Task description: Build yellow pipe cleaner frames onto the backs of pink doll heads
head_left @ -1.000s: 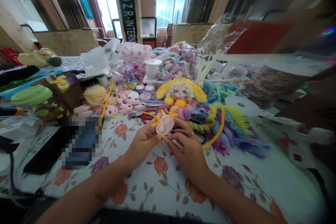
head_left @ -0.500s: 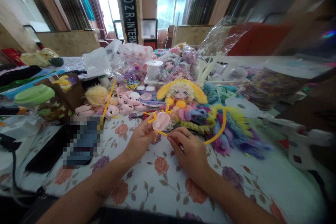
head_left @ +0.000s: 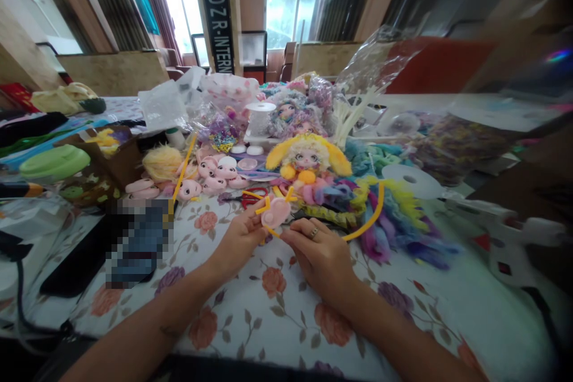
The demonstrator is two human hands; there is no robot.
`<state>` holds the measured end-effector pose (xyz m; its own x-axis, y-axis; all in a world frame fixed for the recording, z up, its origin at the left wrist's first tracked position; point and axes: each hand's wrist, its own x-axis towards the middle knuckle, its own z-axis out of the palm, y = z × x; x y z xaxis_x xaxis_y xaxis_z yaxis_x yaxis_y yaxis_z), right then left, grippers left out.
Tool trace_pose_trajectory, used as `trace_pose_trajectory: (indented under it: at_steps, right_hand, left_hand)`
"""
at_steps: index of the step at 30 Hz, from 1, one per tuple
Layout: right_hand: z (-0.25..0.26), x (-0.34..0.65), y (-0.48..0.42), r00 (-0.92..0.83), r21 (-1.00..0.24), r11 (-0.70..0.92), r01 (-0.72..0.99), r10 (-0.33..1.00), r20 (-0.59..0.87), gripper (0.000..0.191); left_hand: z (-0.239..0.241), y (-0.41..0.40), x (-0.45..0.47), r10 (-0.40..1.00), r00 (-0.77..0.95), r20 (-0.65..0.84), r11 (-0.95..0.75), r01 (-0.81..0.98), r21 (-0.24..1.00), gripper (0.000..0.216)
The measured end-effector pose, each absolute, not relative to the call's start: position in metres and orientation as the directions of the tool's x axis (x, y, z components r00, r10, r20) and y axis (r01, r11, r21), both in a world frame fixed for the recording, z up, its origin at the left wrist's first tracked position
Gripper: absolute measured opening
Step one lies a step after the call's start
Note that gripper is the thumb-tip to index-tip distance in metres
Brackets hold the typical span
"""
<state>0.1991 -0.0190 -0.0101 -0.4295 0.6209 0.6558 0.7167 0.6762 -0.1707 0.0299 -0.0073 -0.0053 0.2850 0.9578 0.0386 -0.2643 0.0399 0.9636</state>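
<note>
In my left hand (head_left: 239, 242) is a small pink plastic doll face shell (head_left: 276, 213), its hollow back toward me. Short yellow pipe cleaner ends stick out around its edge. My right hand (head_left: 316, 248) pinches a long yellow pipe cleaner (head_left: 374, 216) close to the shell's lower edge. From that hand, the stem's free length curves out to the right and up. The fingertips of both hands are closed and almost meet below the shell. Behind them lie red-handled scissors (head_left: 253, 196), partly hidden.
A yellow-eared doll (head_left: 308, 161) sits behind my hands, beside several pink doll faces (head_left: 215, 173). Colourful fluffy strips (head_left: 389, 227) and a white glue gun (head_left: 510, 245) lie to the right. A phone (head_left: 141, 245) and a green-lidded jar (head_left: 56, 162) are at the left.
The pink shell has tilted a little in my left hand. My right hand has shifted slightly left, nearer the shell, with the pipe cleaner still pinched.
</note>
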Motion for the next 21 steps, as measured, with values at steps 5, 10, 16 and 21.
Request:
trace_pose_trajectory:
  at_steps: [5, 10, 16, 21]
  right_hand:
    - [-0.0102, 0.1985, -0.0176, -0.428, -0.182, 0.695, 0.695, 0.604, 0.673, 0.022]
    - [-0.0088, 0.1987, -0.0166, -0.419, -0.203, 0.685, 0.7, 0.624, 0.66, 0.023]
    - [-0.011, 0.2, -0.0145, -0.395, -0.199, 0.655, 0.729, 0.641, 0.658, 0.023]
    - [-0.0126, 0.2009, -0.0141, -0.396, -0.178, 0.645, 0.743, 0.638, 0.661, 0.023]
  left_hand:
    - [-0.0043, -0.0068, 0.0297, 0.953, 0.298, 0.046, 0.02, -0.216, 0.976, 0.065]
    - [-0.0032, -0.0072, 0.0295, 0.952, 0.301, 0.044, 0.018, -0.201, 0.98, 0.064]
    - [-0.0052, -0.0065, 0.0286, 0.944, 0.326, 0.039, 0.023, -0.183, 0.983, 0.064]
    - [-0.009, -0.0053, 0.0279, 0.939, 0.343, 0.016, 0.075, -0.252, 0.965, 0.064]
